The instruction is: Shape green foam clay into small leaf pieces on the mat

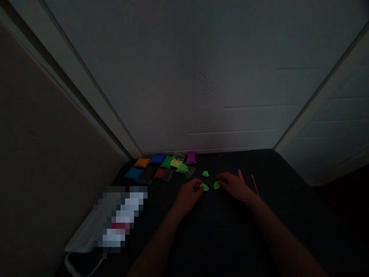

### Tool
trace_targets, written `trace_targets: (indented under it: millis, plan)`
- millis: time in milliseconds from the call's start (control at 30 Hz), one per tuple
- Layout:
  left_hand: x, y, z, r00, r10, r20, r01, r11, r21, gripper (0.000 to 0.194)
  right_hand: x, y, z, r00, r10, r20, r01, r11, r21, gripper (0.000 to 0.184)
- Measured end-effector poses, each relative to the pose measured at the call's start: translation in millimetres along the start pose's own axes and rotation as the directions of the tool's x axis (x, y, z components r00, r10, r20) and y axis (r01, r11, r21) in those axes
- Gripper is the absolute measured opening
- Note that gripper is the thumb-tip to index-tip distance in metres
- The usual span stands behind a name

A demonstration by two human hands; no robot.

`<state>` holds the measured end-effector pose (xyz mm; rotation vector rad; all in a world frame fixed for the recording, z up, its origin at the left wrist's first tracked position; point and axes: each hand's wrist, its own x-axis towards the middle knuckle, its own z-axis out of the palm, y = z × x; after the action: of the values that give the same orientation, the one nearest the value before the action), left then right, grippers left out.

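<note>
My left hand (189, 195) is closed, with thumb and fingertips pinching a flat, bright green piece of modelling clay (205, 187). My right hand (234, 185) has its fingers bent together on a second green clay piece (216, 185), level with the first and a short gap to its right. Both pieces are thin and rounded, held at or just above the dark table. Behind them, between the two hands, lies a smaller green clay lump (205, 174) with a wider lower edge. Dim light hides the fingertips' exact contact.
Coloured clay packets, among them an orange one (142, 163) and a purple one (191, 158), lie at the back left. Two pink tools, a knife-like one (241, 176) and a thin stick (255, 183), lie beyond my right hand. A pale, partly blurred packet (83, 234) lies left. A white wall (173, 77) closes off the back.
</note>
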<state>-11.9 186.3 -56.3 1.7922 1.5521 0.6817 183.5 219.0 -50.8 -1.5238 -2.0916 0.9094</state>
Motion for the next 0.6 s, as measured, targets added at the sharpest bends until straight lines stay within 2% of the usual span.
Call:
trace_targets:
  millis: [100,300,467,600]
  plan:
    - [0,-6,1.9,0.999,0.042,-0.013,-0.042,0.999,0.035,0.027,-2,2,2,0.999,-0.027,0.034,0.028,0.999,-0.022,0.025]
    - [3,-7,3.8,0.99,0.139,-0.007,-0.137,0.982,0.133,0.027,-3,12,8,1.0,-0.02,0.016,0.02,1.0,-0.015,0.019]
    - [3,-7,4.9,0.992,0.125,0.002,-0.125,0.985,0.121,0.026,-6,15,9,0.999,0.032,0.022,-0.033,0.997,0.067,0.019]
    - [6,-13,8.4,0.996,0.094,0.005,-0.094,0.99,0.101,0.026,-6,12,14,1.0,-0.02,-0.02,0.02,1.0,0.008,0.02]
